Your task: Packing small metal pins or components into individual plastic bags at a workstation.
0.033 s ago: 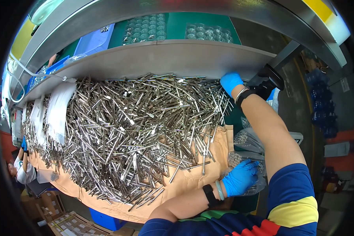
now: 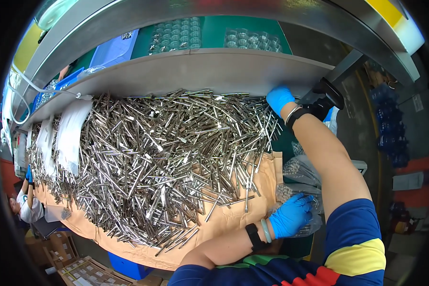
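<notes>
Spread across most of the bench on brown paper (image 2: 224,224): a huge heap of shiny metal pins (image 2: 152,157), reaching from the far left edge to the right, piled against a grey metal shelf (image 2: 200,71) at the far side. Above that shelf, on green matting, 2 clear blister trays (image 2: 176,35) and a blue bin (image 2: 112,47). Draped over the heap at the left, white cloth strips (image 2: 69,133). At the near right, beside the paper's edge, crumpled clear plastic bags (image 2: 295,178). Right hand (image 2: 279,98), blue-gloved, stretched to the far right corner of the heap, touching the pins under the shelf lip; whether clenched or slack, cannot tell. Left hand (image 2: 291,217), blue-gloved, fingers curled on a clear bag at the near right, just beside the paper.
</notes>
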The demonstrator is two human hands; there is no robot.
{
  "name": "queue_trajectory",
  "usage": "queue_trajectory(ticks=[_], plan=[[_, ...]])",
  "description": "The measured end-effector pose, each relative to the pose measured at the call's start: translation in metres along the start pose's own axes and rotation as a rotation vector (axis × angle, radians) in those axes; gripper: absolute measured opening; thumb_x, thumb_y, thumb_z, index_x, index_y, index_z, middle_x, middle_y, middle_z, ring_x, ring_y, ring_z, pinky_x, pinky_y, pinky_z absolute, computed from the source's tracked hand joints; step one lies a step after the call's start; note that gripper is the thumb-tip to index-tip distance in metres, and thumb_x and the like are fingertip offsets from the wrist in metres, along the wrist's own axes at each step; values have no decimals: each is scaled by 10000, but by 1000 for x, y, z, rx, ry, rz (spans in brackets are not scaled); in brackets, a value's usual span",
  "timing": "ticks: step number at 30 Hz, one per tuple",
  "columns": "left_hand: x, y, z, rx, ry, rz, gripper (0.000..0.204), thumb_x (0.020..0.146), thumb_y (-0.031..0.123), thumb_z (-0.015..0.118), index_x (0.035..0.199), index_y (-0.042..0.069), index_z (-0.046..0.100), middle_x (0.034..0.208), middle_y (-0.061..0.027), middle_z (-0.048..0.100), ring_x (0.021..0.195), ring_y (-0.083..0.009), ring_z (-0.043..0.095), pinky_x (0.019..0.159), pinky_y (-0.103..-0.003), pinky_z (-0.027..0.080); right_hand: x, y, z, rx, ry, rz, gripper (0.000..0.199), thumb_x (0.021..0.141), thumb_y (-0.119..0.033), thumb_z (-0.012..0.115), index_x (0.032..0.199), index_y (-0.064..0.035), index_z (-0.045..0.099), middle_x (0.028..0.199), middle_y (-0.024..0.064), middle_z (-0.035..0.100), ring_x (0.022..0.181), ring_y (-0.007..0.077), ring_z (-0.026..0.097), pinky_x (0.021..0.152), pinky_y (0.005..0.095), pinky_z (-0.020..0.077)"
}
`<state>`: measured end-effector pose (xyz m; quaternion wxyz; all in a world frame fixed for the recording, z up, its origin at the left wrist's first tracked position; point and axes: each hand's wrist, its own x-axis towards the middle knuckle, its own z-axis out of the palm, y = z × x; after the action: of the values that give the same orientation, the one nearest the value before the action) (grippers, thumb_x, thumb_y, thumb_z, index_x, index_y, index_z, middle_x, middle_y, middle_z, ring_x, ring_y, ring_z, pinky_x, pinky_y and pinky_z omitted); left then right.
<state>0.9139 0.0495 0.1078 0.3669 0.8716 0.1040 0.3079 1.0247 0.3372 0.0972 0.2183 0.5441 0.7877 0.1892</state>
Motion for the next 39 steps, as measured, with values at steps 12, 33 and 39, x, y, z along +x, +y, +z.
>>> queue_trajectory(ticks=[12,33,39], plan=[[0,2,-2,38,39,7,191,641,168,576,777,59,654,984,-150,582,1113,-328,483,979,-436,348,11,1,-49,96,411,-124,100,750,-98,552,696,-43,616,657,160,619,617,304,637,511,385,501],[0,5,-5,73,2,-19,99,698,156,592,756,98,648,905,-81,587,1129,-297,492,971,-438,360,-127,52,-105,629,-428,-246,420,739,-403,630,926,-27,619,785,205,599,664,374,573,599,430,469],[1,5,-5,65,-6,-20,79,723,183,615,753,118,649,907,-74,581,1133,-288,491,980,-444,352,-180,88,-5,935,-82,363,728,678,-383,739,1225,9,460,1102,198,578,881,298,605,780,373,498]])
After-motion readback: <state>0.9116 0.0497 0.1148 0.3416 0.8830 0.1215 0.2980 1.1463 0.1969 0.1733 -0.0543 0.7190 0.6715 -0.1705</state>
